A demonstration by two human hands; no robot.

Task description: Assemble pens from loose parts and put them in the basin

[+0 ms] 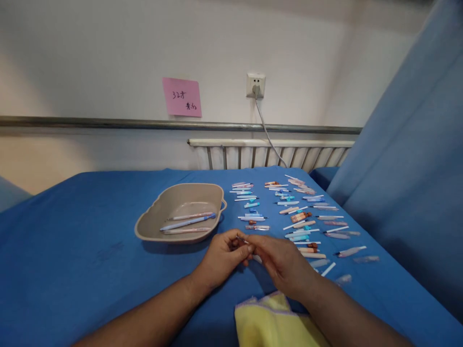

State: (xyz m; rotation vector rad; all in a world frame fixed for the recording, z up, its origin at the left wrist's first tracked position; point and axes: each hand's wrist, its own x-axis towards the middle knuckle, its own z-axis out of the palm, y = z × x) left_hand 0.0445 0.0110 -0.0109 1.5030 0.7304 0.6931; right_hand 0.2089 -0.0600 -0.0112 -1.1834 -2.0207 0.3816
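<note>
My left hand and my right hand meet over the blue table cloth, fingertips pinched together on a small thin pen part with a spring-like tip. A white piece shows under my right fingers. Behind my left hand stands a beige tray with three assembled pens in it. Right of the tray lie rows of several loose pen parts: white refills, blue and pink barrels, caps.
A yellow cloth lies at the near edge under my right forearm. Behind the table a radiator and a rail run along the wall, with a pink note and a socket with a cable. A blue drape hangs at right.
</note>
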